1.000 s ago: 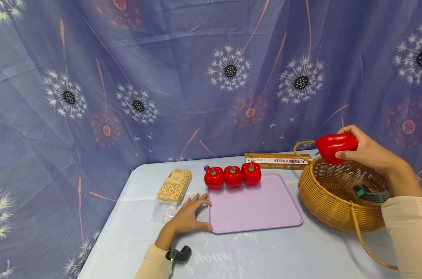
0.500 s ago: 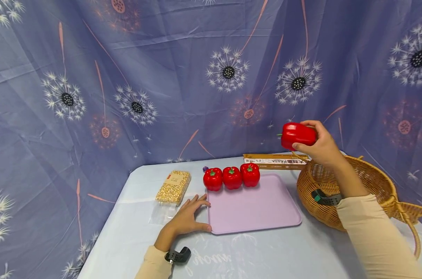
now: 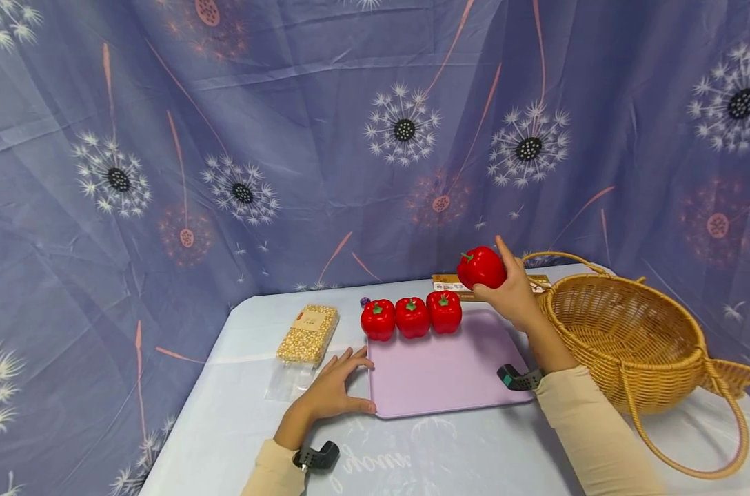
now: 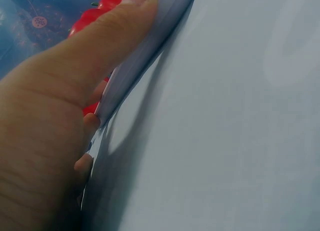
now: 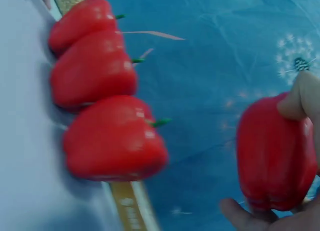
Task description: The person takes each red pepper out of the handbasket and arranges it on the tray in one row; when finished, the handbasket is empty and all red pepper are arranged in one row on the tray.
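My right hand holds a red bell pepper in the air above the back right of the lilac tray, between thumb and fingers, its green stem pointing up and left. Three more red bell peppers stand in a row along the tray's back edge, stems up; the right wrist view shows this row beside the held pepper. At the tray's left edge rests my left hand, fingers spread, thumb and fingertips touching the rim. The left wrist view shows its thumb against the tray's side.
A wicker basket with rope-like handles stands to the right of the tray. Behind the tray lies a long pasta box. A packet of yellow kernels lies left, near a small purple object. A patterned curtain hangs behind.
The right hand has carried the bell pepper left from above the basket to above the tray, turning its stem upward. The left hand stays at the tray's edge.
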`<state>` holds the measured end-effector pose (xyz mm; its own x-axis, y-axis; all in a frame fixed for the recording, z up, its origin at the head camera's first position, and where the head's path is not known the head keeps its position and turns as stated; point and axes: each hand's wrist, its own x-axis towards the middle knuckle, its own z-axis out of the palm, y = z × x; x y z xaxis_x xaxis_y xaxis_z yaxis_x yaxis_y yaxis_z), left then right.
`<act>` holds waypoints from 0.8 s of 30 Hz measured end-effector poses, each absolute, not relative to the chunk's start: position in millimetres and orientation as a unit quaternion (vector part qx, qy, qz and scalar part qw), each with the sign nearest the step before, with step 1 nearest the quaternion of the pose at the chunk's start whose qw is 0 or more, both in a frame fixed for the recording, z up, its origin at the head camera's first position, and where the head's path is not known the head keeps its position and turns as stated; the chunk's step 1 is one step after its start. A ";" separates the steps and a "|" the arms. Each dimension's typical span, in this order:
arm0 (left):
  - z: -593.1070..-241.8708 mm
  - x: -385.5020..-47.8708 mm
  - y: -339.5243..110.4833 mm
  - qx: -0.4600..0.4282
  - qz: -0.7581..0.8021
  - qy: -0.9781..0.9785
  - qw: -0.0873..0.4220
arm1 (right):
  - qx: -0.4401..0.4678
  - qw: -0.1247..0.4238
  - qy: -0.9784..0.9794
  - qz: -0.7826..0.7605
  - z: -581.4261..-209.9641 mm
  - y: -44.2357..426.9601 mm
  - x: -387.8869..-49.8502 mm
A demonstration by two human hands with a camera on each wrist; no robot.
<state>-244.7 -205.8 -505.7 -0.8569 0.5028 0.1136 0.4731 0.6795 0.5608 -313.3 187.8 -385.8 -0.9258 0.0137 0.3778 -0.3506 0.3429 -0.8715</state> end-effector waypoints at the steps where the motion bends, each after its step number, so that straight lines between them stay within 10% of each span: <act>1: -505.6 -244.7 -205.9 0.267 0.299 0.916 0.024 | 0.096 0.171 -0.801 0.566 -390.7 184.7 -314.8; 9: -504.3 -245.1 -205.9 0.265 0.297 0.917 0.021 | 0.047 0.288 -0.760 0.581 -437.7 169.2 -329.5; 24: -506.3 -244.9 -205.7 0.261 0.294 0.919 0.028 | -0.060 0.275 -0.789 0.546 -493.3 167.9 -328.7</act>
<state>-244.9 -205.7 -506.3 -0.8618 0.4969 0.1019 0.4635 0.6900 0.5559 -328.7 167.9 -493.3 -0.8414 0.3957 0.3680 -0.2053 0.3958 -0.8951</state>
